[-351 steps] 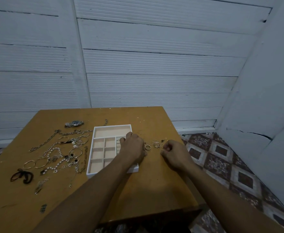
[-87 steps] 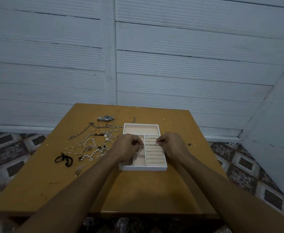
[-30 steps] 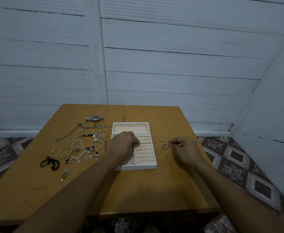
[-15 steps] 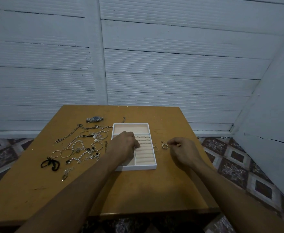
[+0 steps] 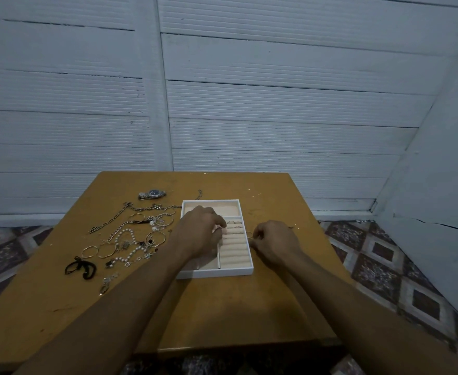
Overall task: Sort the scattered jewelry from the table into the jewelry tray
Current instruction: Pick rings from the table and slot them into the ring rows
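our left hand lies over the tray, which sits mid-worktop, nearer the far edge. its fingers bend onto the ring rolls, and we cannot tell if they hold anything. our right hand is just off the tray's right wall, its curled fingers pinching a ring. we judge the task barely begun: a few rings sit in the rolls, while the pile of chains, pearls and bangles, the watch and a black tie wait toward the left edge.
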The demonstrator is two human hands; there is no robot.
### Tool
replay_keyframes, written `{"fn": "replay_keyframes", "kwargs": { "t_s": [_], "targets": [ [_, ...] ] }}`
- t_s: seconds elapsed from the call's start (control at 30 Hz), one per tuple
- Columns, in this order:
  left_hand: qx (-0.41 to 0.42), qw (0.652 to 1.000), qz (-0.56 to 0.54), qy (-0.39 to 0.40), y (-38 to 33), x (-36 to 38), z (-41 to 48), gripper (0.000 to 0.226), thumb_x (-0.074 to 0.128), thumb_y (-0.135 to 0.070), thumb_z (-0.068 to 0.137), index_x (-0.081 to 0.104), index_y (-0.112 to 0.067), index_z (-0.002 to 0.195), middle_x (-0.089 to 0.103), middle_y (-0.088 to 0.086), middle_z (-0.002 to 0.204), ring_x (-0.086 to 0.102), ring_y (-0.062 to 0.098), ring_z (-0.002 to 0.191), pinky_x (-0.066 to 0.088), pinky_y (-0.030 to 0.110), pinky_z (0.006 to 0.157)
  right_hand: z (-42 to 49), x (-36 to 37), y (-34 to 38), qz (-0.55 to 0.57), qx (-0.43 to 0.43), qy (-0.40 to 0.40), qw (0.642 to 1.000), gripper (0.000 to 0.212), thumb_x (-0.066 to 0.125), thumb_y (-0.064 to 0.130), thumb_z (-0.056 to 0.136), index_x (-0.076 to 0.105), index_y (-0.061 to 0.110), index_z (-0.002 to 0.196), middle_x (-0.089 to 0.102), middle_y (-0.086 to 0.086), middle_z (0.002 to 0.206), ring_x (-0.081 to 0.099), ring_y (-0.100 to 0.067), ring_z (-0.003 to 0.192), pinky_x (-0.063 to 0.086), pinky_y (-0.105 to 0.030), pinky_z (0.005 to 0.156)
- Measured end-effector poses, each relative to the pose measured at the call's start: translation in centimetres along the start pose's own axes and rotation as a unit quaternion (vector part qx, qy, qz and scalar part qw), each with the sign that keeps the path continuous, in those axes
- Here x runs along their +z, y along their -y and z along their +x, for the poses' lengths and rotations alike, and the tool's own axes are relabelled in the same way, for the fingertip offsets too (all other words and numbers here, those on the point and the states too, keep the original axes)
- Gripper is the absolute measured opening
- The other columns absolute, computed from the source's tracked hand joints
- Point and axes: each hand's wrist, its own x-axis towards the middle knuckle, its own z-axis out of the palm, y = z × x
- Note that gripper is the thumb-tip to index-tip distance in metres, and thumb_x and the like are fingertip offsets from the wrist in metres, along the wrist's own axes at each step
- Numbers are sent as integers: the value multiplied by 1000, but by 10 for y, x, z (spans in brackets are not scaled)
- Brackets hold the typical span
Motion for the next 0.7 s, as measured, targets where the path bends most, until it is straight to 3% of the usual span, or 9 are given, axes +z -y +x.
{"fn": "replay_keyframes", "kwargs": {
  "t_s": [0.2,0.4,0.5,0.7],
  "targets": [
    [-34,998,-7,-50,13,-22,19,26,56,-25,91,69,-23,113,65,0,116,53,19,111,42,32,91,4,0,3,2,18,18,1000,15,66,34,87,73,22,94,70,4,93,62,-15,87,55,-34,80],
    [-2,999,29,-27,2,-24,27,27,56,-34,92,68,-25,115,64,-1,115,50,19,112,41,32,89,5,-3,7,13,30,17,999,4,66,22,85,66,19,83,67,2,87,60,-16,83,54,-35,78],
    [14,999,45,-5,-8,-19,35,30,58,-41,91,68,-25,115,64,-2,109,49,19,108,40,31,87,-1,-6,4,37,24,23,999,8,67,21,85,63,21,78,66,3,84,60,-15,81,53,-33,75],
    [47,992,104,49,-43,7,60,34,61,-46,88,66,-27,117,65,1,116,51,21,111,42,34,88,-20,-21,-26,142,29,14,989,18,72,15,81,62,21,68,63,9,71,57,-3,69,44,-24,61]
  ]
}}
